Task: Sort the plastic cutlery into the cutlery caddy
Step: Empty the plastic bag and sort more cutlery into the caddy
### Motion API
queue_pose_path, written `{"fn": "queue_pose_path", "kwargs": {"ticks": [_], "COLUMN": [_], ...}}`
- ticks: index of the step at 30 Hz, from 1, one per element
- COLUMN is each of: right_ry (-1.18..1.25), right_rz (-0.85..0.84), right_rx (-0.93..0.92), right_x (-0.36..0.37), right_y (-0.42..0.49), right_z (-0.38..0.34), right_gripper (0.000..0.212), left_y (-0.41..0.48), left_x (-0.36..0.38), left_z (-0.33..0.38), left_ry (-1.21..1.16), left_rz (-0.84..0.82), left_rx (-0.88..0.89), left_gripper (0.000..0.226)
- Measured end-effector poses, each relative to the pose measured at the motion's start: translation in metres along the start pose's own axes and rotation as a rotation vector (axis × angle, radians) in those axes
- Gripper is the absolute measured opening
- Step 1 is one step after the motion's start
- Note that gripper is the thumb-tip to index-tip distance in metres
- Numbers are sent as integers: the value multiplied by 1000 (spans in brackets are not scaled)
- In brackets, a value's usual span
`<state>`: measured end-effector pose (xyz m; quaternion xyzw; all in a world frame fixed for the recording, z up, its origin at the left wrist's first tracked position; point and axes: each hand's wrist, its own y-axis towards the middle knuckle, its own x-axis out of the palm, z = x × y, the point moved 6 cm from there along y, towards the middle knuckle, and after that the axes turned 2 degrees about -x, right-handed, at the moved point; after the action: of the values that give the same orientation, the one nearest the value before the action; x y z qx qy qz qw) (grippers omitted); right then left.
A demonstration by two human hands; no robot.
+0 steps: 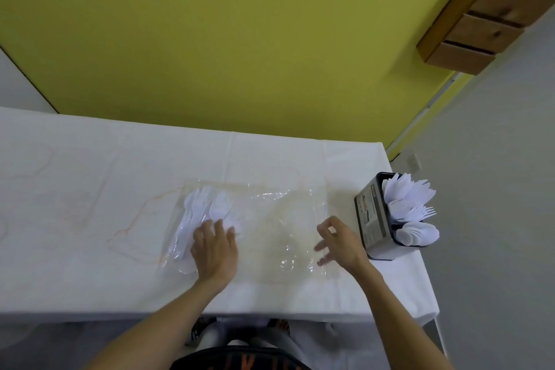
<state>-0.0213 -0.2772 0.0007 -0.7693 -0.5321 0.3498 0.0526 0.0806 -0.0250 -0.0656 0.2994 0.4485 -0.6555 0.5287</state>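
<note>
A pile of white plastic cutlery [207, 207], forks among it, lies on a clear plastic sheet [270, 219] on the white table [90, 189]. My left hand [214, 246] rests flat on the near part of the pile, fingers spread. My right hand [338, 239] hovers over the sheet's right side with loosely curled fingers and holds nothing. The dark cutlery caddy [374, 219] stands at the table's right edge, just right of my right hand. It holds white knives, forks and spoons in separate compartments.
The table's right edge runs close behind the caddy, with grey floor [495, 189] beyond. A yellow-green wall [240, 39] rises behind the table. Wooden drawers [495, 9] hang at the upper right. My knees show under the near edge.
</note>
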Motion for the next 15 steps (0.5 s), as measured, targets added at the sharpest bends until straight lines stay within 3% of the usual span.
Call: {"fn": "queue_pose_path", "kwargs": {"ticks": [2,5,8,11,13,15], "right_ry": [184,638,457,778,1042,1149], "right_rz": [57,-36,-108,57,-1,-124], "right_rx": [39,196,147,75,137,257], "right_x": [-1,7,12,6,10,17], "right_y": [10,10,12,24,29,30], "right_z": [-1,-1,0,6,14,26], "right_gripper": [17,20,23,11,16,28], "left_y": [17,42,60,66,57,50], "left_x": [-24,-41,-38,-38,-50,-63], "left_z": [-20,-57,-73,-70,-62,-53], "left_ry": [-43,-73,-40,-206,-420,-560], "left_rz": [189,154,60,93,128,160], "left_rx": [-158,-438,-419,-322,-368,-420], "left_gripper": [39,42,40,26,19,16]}}
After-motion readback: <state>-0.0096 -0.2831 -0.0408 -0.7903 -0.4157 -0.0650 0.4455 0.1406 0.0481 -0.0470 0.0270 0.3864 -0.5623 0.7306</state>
